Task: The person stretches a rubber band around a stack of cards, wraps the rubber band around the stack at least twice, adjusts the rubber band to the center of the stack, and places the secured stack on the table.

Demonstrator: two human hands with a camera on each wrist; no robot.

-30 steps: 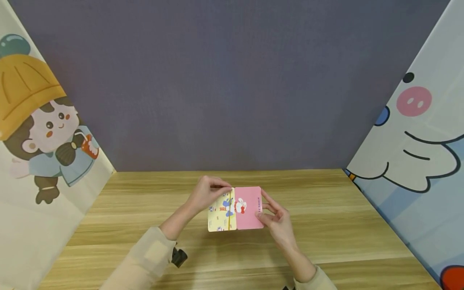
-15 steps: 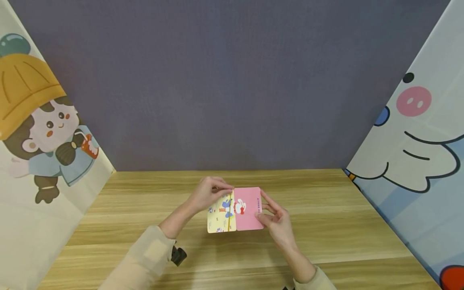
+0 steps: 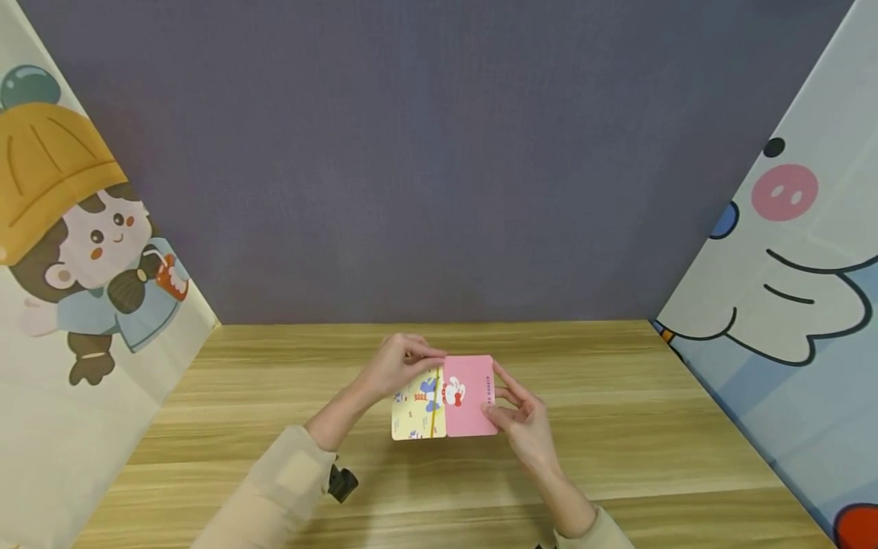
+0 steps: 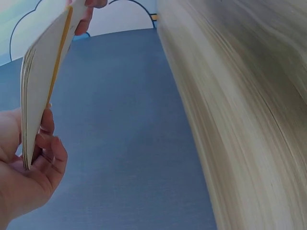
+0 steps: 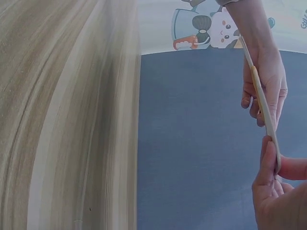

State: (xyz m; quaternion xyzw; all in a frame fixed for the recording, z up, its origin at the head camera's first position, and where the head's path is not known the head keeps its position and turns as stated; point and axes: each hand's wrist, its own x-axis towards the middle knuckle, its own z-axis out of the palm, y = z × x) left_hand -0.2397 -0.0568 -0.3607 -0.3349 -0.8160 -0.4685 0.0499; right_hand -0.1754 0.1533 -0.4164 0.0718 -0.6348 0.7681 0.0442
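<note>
A small notebook (image 3: 469,393) is held up above the table, its pale yellow part at left and its pink part with a white rabbit at right. A yellow elastic band (image 3: 435,412) runs down the yellow part near the seam. My left hand (image 3: 398,366) pinches the top edge close to the seam. With its thumb on the pink face and other fingers behind, my right hand (image 3: 527,427) grips the right edge. In the left wrist view the notebook (image 4: 43,72) appears edge-on with several page edges showing. Its reverse side is hidden in the head view.
Beneath the hands lies a wood-grain table (image 3: 652,427). A dark grey-blue panel (image 3: 432,168) rises behind it. Cartoon-printed panels stand at left (image 3: 103,252) and right (image 3: 789,267). A small black device (image 3: 341,483) sits at the left wrist.
My left hand has slid slightly right along the top edge to the seam. The right hand keeps its grip, and the notebook has barely moved.
</note>
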